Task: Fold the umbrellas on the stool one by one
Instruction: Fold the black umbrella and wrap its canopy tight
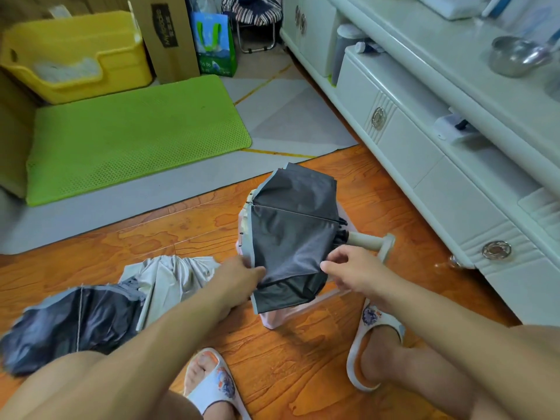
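A collapsed umbrella with a black inner lining, grey hem and pale pink outer cloth (291, 237) is lying across a small pink stool (274, 319), of which only the near edge is showing beneath the canopy. Its cream-coloured plastic handle (372, 241) is sticking out to the right, just above the floor. The left hand (239, 278) is gripping the canopy at its near left edge, with the fingers (257, 271) curled into the cloth along the grey hem. The right hand (353, 272) is holding the near right side of the canopy, its thumb and fingertips pressed together and pinching a fold of black fabric just below the handle's stem.

To the left, on the orange wooden plank floor (188, 228), a second umbrella with silver-grey cloth and dark lining (106, 301) is lying crumpled and unfolded, partly behind the left forearm. The person's bare knees are showing at the bottom, and both feet are resting on the floor in white patterned slippers (371, 338).

Further out, a bright green textured mat (136, 134) is lying on a grey floor sheet (288, 125), with a yellow plastic bin (72, 53) and a tall brown cardboard box (169, 37) standing behind it. A white glossy cabinet with round metal drawer knobs (424, 153) is running along the right side, and a steel bowl (512, 56) is sitting on its top.
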Action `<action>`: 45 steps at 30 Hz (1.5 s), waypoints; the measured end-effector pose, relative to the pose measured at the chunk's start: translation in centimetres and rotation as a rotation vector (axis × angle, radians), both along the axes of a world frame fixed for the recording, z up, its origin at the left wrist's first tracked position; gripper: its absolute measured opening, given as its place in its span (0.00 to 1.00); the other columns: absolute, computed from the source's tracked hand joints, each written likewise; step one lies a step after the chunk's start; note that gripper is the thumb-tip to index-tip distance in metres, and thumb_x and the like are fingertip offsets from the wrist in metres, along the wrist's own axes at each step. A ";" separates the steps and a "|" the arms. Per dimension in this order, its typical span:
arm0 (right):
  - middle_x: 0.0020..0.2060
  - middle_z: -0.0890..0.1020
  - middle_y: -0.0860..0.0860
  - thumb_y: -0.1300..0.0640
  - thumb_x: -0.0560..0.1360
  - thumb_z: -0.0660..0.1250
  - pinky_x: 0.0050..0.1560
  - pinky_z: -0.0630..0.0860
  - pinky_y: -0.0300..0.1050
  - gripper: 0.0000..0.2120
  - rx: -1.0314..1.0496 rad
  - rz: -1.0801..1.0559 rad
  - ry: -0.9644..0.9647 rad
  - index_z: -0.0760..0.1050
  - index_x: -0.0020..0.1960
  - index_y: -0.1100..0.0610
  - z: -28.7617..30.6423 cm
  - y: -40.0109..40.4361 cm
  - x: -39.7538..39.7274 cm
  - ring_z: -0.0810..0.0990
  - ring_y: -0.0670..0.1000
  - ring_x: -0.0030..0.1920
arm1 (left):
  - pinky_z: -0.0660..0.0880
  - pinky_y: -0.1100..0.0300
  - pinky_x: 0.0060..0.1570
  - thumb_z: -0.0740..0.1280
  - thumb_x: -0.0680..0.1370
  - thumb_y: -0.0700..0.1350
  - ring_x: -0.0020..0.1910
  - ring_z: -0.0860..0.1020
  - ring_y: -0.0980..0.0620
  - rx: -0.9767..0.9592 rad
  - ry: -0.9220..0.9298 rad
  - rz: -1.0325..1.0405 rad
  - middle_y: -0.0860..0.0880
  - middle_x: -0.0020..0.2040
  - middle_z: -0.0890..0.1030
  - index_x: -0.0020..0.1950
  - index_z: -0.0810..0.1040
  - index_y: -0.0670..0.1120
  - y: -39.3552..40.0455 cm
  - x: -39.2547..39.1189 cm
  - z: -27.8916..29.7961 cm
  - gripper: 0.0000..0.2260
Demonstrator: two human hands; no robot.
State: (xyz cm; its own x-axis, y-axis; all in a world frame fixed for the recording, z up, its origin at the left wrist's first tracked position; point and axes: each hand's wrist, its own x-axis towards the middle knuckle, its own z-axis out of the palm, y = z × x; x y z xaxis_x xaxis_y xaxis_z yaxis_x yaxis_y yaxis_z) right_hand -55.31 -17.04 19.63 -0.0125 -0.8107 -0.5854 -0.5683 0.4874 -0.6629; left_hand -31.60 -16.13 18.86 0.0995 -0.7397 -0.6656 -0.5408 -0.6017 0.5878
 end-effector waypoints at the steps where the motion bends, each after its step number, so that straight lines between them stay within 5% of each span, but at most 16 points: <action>1: 0.43 0.82 0.52 0.51 0.75 0.74 0.43 0.78 0.48 0.08 -0.040 -0.014 -0.031 0.79 0.50 0.52 -0.4 -0.1 0.0 0.80 0.50 0.39 | 0.71 0.61 0.34 0.69 0.80 0.45 0.32 0.76 0.51 -0.022 0.047 0.069 0.46 0.37 0.81 0.45 0.81 0.43 0.1 -0.1 0.3 0.07; 4: 0.45 0.81 0.47 0.52 0.75 0.75 0.46 0.76 0.40 0.09 -0.152 0.026 -0.068 0.79 0.53 0.52 -0.2 -0.4 -0.4 0.79 0.45 0.44 | 0.69 0.58 0.36 0.69 0.80 0.44 0.35 0.75 0.49 -0.153 0.112 0.185 0.43 0.37 0.81 0.44 0.79 0.37 0.0 -0.2 2.0 0.11; 9: 0.56 0.75 0.45 0.56 0.72 0.77 0.51 0.73 0.38 0.17 -0.330 0.328 0.120 0.79 0.59 0.50 -0.7 -0.6 -1.2 0.77 0.44 0.50 | 0.67 0.60 0.38 0.68 0.81 0.47 0.34 0.72 0.56 -0.329 0.293 0.268 0.48 0.35 0.75 0.36 0.72 0.46 -0.3 -0.3 5.2 0.15; 14: 0.46 0.76 0.44 0.61 0.72 0.77 0.44 0.72 0.37 0.13 -0.551 0.237 0.040 0.76 0.40 0.47 0.2 -0.9 -0.7 0.75 0.44 0.39 | 0.71 0.75 0.35 0.67 0.82 0.42 0.32 0.75 0.64 -0.423 0.387 0.290 0.54 0.35 0.79 0.40 0.76 0.43 -1.1 -0.1 6.1 0.10; 17: 0.35 0.79 0.42 0.60 0.73 0.76 0.39 0.73 0.39 0.11 -0.574 0.167 0.022 0.77 0.38 0.48 1.0 -1.0 -0.6 0.76 0.43 0.36 | 0.70 0.76 0.33 0.67 0.82 0.41 0.32 0.76 0.63 -0.469 0.383 0.301 0.53 0.36 0.81 0.38 0.77 0.45 -1.6 -0.1 6.1 0.11; 20: 0.38 0.84 0.49 0.62 0.76 0.73 0.40 0.83 0.49 0.07 -0.493 0.078 -0.084 0.77 0.46 0.52 1.7 -0.7 -0.6 0.83 0.50 0.34 | 0.71 0.69 0.38 0.66 0.82 0.42 0.34 0.76 0.63 -0.455 0.378 0.310 0.53 0.38 0.80 0.38 0.75 0.47 -1.7 -0.1 6.0 0.12; 23: 0.45 0.85 0.53 0.67 0.77 0.70 0.40 0.84 0.52 0.13 -0.463 0.039 -0.216 0.73 0.57 0.54 2.1 -0.1 -0.1 0.84 0.57 0.33 | 0.70 0.61 0.42 0.66 0.82 0.43 0.36 0.75 0.58 -0.423 0.392 0.310 0.51 0.38 0.79 0.37 0.74 0.47 -1.7 -0.2 5.7 0.13; 26: 0.41 0.84 0.47 0.66 0.77 0.70 0.41 0.83 0.48 0.22 -0.595 0.164 -0.091 0.73 0.67 0.49 1.6 0.0 -0.3 0.84 0.51 0.34 | 0.71 0.58 0.44 0.67 0.82 0.43 0.39 0.76 0.53 -0.405 0.399 0.347 0.48 0.39 0.80 0.38 0.76 0.47 -1.9 -0.1 5.4 0.12; 30: 0.40 0.80 0.41 0.62 0.77 0.72 0.44 0.83 0.45 0.18 -0.782 0.259 0.106 0.79 0.65 0.49 1.4 -0.2 -0.9 0.81 0.42 0.39 | 0.71 0.60 0.44 0.69 0.81 0.44 0.38 0.76 0.56 -0.436 0.372 0.364 0.50 0.38 0.80 0.38 0.77 0.46 -1.8 -0.2 5.3 0.12; 35: 0.42 0.83 0.42 0.61 0.75 0.74 0.45 0.82 0.43 0.18 -0.846 0.208 0.137 0.81 0.64 0.51 1.3 -0.3 -1.1 0.82 0.42 0.40 | 0.73 0.63 0.38 0.71 0.80 0.45 0.33 0.78 0.57 -0.521 0.377 0.392 0.49 0.36 0.83 0.49 0.80 0.46 -1.4 -0.7 5.4 0.03; 38: 0.47 0.86 0.44 0.61 0.76 0.73 0.46 0.80 0.35 0.14 -0.919 0.205 0.144 0.83 0.61 0.53 1.8 -0.5 -1.3 0.81 0.39 0.43 | 0.71 0.65 0.34 0.71 0.80 0.44 0.32 0.74 0.53 -0.657 0.416 0.276 0.45 0.35 0.78 0.58 0.80 0.54 -1.3 -0.5 5.8 0.08; 42: 0.44 0.83 0.44 0.60 0.77 0.72 0.42 0.77 0.34 0.07 -0.990 0.202 0.180 0.85 0.54 0.54 2.1 -1.2 -1.6 0.79 0.40 0.42 | 0.70 0.70 0.53 0.74 0.77 0.43 0.50 0.77 0.62 -0.813 0.170 -0.025 0.53 0.48 0.82 0.57 0.82 0.57 -1.2 0.2 5.9 0.12; 45: 0.45 0.74 0.46 0.60 0.77 0.72 0.41 0.73 0.34 0.03 -1.004 0.159 0.201 0.83 0.51 0.55 2.2 -1.9 -1.4 0.74 0.44 0.43 | 0.63 0.79 0.49 0.73 0.76 0.38 0.50 0.73 0.71 -0.887 -0.008 -0.074 0.55 0.47 0.79 0.55 0.80 0.57 -1.6 0.1 6.2 0.15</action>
State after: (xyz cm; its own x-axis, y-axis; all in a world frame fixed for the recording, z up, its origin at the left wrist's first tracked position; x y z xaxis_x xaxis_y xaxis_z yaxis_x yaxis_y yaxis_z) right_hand -56.73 -18.97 21.87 0.1146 -0.9250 0.3622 -0.7231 -0.3277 -0.6081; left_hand -31.49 -17.71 25.03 0.0331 -0.9873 0.1554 -0.5659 0.1097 0.8171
